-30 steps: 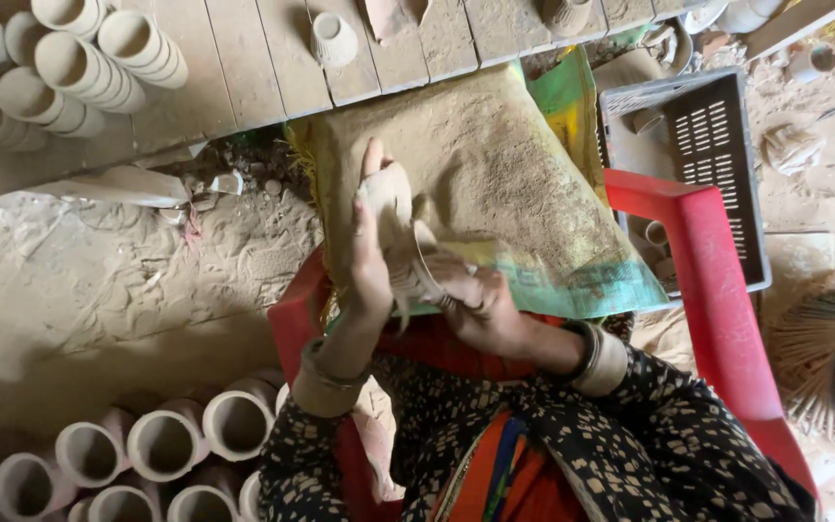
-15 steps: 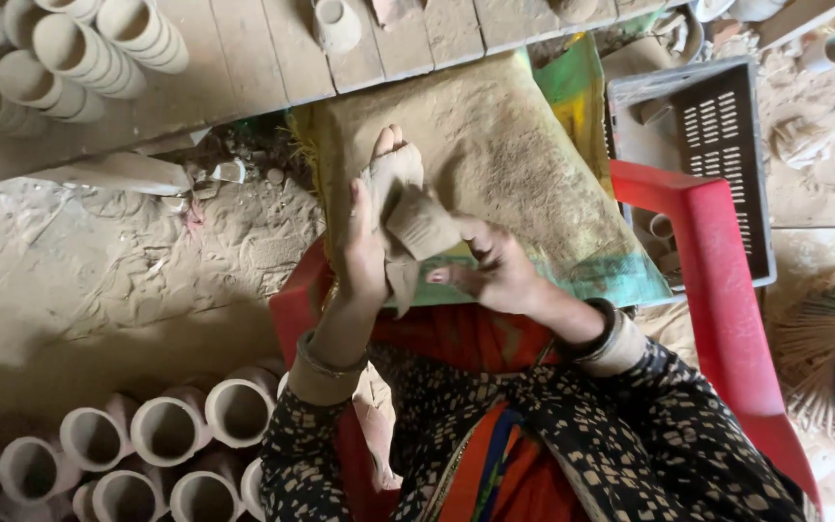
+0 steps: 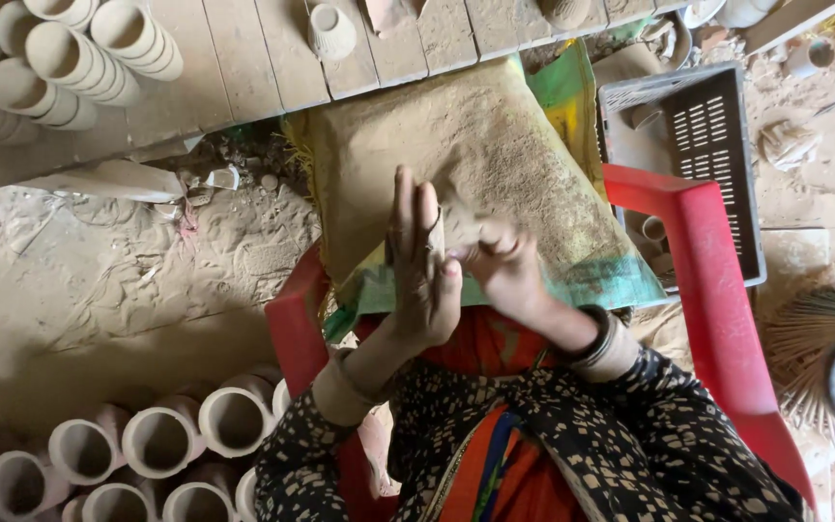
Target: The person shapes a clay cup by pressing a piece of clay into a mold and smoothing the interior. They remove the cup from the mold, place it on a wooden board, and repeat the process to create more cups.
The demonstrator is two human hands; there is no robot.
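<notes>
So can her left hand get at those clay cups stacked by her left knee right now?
Probably not at once: the left hand is pressed against the clay piece with the right hand. Otherwise nothing blocks the clay cups.

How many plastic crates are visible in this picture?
1. The grey slotted plastic crate lies on the ground at upper right, beside the red chair arm. A sack covers its left edge; others may lie outside the view.
</notes>
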